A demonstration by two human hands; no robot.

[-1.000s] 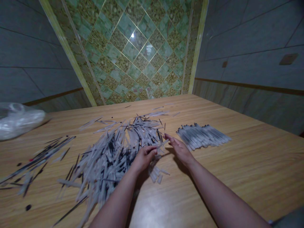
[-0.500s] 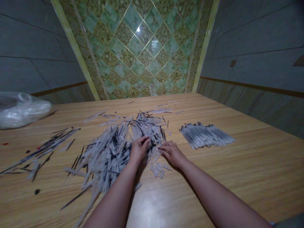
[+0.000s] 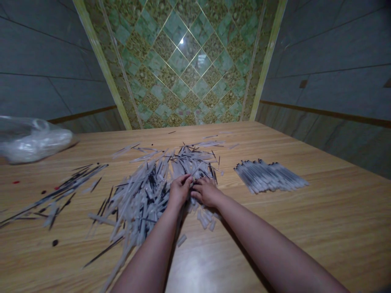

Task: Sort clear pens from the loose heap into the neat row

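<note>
A big loose heap of clear pen barrels and thin black refills point(image 3: 146, 191) covers the middle of the wooden table point(image 3: 305, 228). My left hand point(image 3: 179, 190) and my right hand point(image 3: 205, 190) meet at the heap's right edge, fingers curled and pinched together over the parts. Something small sits between the fingertips; what it is I cannot make out. Short clear caps point(image 3: 205, 219) lie just under my wrists. To the right lies a tidy row of assembled pens point(image 3: 270, 176), apart from both hands.
A scatter of black refills point(image 3: 58, 193) stretches over the table's left side, with small dark and red bits near it. A crumpled clear plastic bag point(image 3: 32, 140) sits at the far left edge. Tiled walls close in behind the table and on the right.
My right hand has come back left from beside the assembled pens into the heap. Both hands have closed together at the heap's right edge. The view has tilted slightly.
</note>
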